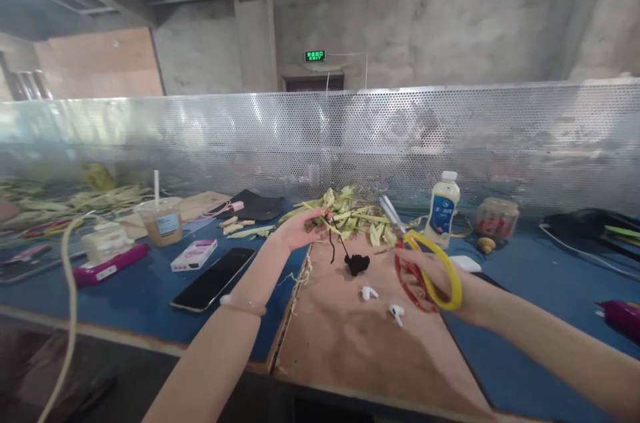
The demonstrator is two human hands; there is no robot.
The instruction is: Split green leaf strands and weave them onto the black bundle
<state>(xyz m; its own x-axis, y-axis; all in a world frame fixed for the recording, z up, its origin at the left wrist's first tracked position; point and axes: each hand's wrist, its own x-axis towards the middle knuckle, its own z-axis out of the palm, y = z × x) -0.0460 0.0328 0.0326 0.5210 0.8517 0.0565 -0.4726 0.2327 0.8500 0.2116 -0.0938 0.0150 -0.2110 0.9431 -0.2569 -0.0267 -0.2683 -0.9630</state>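
Note:
My left hand (299,228) reaches forward to a heap of pale green leaf strips (350,215) and pinches one strip at the heap's left edge. My right hand (425,276) grips a pair of scissors (420,256) with one yellow and one red handle, its blades pointing up and left toward the heap. Both hands are over a brown board (350,336) lying on the blue table (140,289). A black cord with a black lump (356,264) lies on the board below the left hand.
Two white earbuds (383,301) lie on the board. A black phone (214,278), a pink-and-white box (195,254) and an iced drink cup (161,220) stand to the left. A white bottle (442,208) and a jar (497,217) stand to the right. A perforated metal screen (450,136) closes the back.

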